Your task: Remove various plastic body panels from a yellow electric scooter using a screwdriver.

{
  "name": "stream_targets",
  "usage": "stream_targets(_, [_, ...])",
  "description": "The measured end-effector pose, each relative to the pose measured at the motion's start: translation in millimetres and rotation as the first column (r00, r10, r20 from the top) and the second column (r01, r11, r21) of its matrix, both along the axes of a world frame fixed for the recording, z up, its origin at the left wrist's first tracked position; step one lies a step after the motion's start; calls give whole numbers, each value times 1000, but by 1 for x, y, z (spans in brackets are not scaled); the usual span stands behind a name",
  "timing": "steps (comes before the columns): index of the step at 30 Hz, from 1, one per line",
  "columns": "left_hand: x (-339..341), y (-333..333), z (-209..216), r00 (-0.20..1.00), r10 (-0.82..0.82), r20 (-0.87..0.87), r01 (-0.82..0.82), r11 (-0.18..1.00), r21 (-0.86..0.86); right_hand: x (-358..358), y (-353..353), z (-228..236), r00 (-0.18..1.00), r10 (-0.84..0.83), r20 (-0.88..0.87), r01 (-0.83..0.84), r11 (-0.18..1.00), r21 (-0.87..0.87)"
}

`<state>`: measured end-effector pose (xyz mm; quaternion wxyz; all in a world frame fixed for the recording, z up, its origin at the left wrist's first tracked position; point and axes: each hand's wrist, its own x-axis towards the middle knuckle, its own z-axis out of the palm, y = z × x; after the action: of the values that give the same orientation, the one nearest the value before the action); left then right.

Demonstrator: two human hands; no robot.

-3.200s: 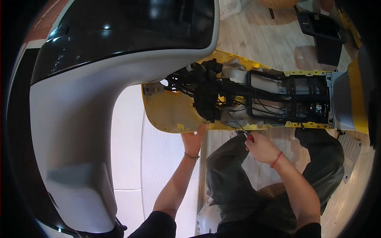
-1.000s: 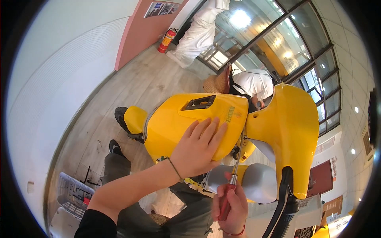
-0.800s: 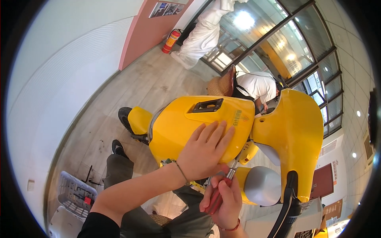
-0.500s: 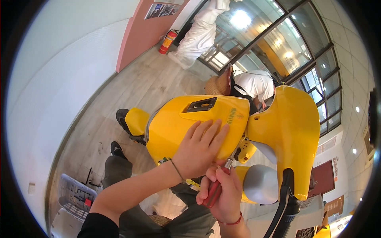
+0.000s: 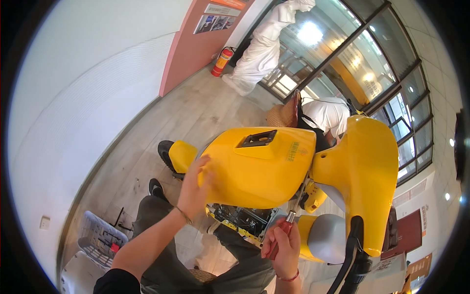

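Observation:
In front of me is a yellow scooter; its large smooth body panel [image 5: 254, 176] has a dark recessed slot [image 5: 258, 138] in the top. My right hand [image 5: 283, 247] is closed round the red handle of a screwdriver [image 5: 275, 240]. The metal shaft points up and away, into the gap between the body panel and the yellow front section [image 5: 362, 171]; its tip is hard to make out. My left hand [image 5: 193, 188] lies at the panel's left end, fingers outstretched and slightly blurred, holding nothing. Below the panel's near edge, dark inner parts and wiring [image 5: 240, 215] show.
A black handlebar grip [image 5: 360, 267] juts out at the lower right. A person in a white shirt [image 5: 325, 115] bends down beyond the scooter. A grey plastic crate [image 5: 98, 240] is at the lower left. Farther back are a fire extinguisher [image 5: 223, 62] and a white statue [image 5: 259, 49].
My left hand has slid left, from the middle of the panel to its left end. My right hand has moved slightly down with the screwdriver, uncovering its shaft and the inner parts. The view has shifted.

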<state>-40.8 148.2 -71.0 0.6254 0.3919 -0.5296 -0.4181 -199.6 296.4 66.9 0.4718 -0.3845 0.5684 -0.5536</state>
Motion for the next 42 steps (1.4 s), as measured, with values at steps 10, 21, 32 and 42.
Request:
stream_targets(10, [8,-81,-124,914,78,-398,183,796,577,44,24,-48,899,-213,-383,156,972,-174])
stream_targets(21, [3,-104,-135,625,25,-780,624,585,518,-1,-62,-12,804,-354,-478,208,920,-332])
stream_targets(32, [-4,-98,-139,526,104,-844,598,661,454,4,-75,0,798,-442,-410,262,867,-425])
stream_targets(42, [4,-96,-123,596,28,-803,595,656,464,12,-79,-7,779,-553,-297,382,793,-476])
